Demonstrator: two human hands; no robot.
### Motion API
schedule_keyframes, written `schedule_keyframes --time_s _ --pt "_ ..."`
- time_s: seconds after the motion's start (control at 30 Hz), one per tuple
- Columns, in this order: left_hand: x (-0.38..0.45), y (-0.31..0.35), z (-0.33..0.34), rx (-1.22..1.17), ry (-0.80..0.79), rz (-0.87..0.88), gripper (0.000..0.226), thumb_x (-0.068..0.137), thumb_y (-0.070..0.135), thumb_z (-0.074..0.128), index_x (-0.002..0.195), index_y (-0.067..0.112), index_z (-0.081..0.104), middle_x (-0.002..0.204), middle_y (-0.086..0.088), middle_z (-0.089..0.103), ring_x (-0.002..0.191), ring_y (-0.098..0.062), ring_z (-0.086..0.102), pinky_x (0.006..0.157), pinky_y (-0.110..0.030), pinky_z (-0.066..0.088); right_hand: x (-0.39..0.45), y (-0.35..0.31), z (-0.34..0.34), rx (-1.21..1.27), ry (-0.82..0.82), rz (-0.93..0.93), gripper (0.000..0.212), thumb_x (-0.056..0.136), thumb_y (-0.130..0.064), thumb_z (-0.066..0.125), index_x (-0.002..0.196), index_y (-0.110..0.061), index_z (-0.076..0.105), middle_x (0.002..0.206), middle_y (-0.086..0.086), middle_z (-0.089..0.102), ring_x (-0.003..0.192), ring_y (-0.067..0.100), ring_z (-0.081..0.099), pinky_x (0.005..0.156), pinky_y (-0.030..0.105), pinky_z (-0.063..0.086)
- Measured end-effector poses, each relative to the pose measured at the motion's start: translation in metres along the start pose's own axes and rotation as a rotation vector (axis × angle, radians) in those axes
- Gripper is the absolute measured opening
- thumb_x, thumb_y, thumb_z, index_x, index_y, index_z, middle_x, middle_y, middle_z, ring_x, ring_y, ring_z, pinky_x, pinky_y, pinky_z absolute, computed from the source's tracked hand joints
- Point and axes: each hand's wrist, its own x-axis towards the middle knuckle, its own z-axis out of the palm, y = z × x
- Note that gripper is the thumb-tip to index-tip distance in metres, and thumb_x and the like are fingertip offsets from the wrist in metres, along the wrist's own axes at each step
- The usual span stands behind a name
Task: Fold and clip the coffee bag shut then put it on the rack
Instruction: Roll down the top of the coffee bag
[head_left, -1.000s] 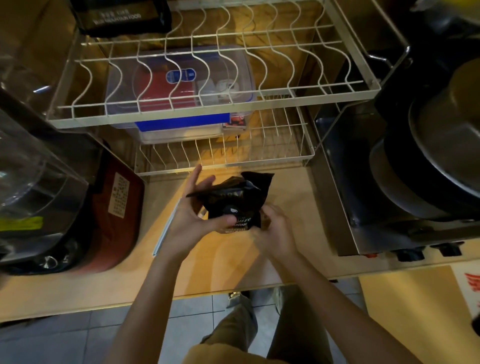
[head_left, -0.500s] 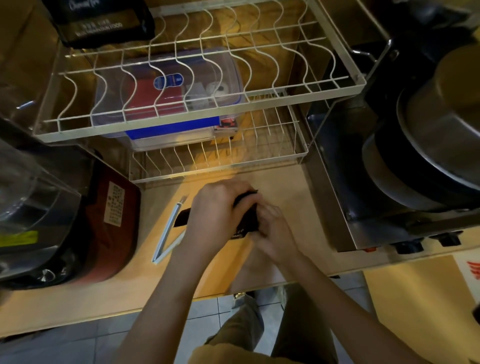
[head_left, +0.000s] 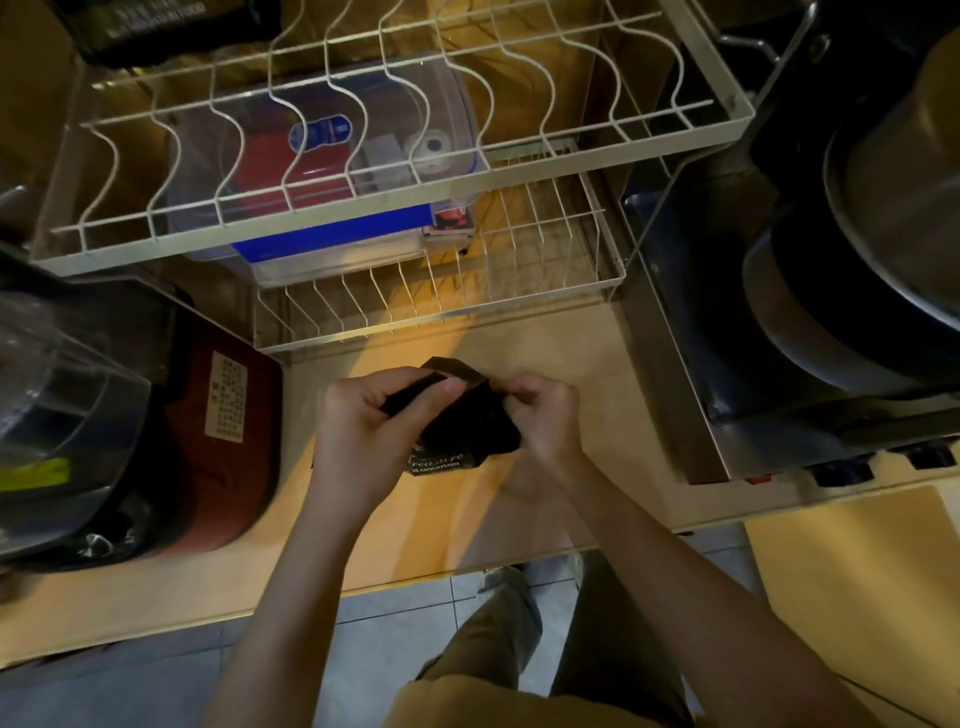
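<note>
A small black coffee bag (head_left: 462, 431) with white lettering sits on the wooden counter (head_left: 571, 364), held between both hands. My left hand (head_left: 363, 431) pinches the bag's top on the left side. My right hand (head_left: 545, 421) pinches the top at the right, where a flap of the top sticks up, folded over. The white wire rack (head_left: 363, 124) rises behind the bag, its lower shelf (head_left: 519, 275) just beyond my hands. The pale clip that lay left of the bag is hidden now, behind my left hand or out of sight.
A clear plastic box (head_left: 322, 171) with red and blue contents fills the left of the lower shelf. Another dark bag (head_left: 156, 26) lies on the top shelf's far left. A red appliance (head_left: 218, 441) stands at left, a steel stove with pots (head_left: 831, 312) at right.
The bag went from held up and open to pressed on the counter. Both hands now pinch its top, with a flap folded over. The clip is no longer visible.
</note>
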Motion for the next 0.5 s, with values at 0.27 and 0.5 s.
schedule_keyframes --time_s 0.27,0.5 --pt "-0.009 0.007 -0.003 -0.177 0.08 -0.033 0.012 0.07 0.034 0.063 0.077 0.03 0.073 0.08 0.001 0.072 0.067 -0.023 0.066 0.05 -0.031 0.051 -0.006 0.014 0.015 0.166 0.065 0.131 0.015 0.075 0.0 0.06 0.077 -0.012 0.069 0.081 0.014 0.071 0.078 0.028 0.067 0.075 0.04 0.057" --pt "0.001 0.007 0.0 -0.216 0.146 -0.153 0.007 0.072 0.025 0.068 0.069 0.029 0.072 0.064 0.009 0.072 0.068 -0.015 0.066 0.053 -0.022 0.048 -0.005 0.009 0.004 0.136 0.007 0.104 0.019 0.077 0.007 0.057 0.089 -0.005 0.067 0.084 0.011 0.067 0.08 0.024 0.063 0.071 0.021 0.049"
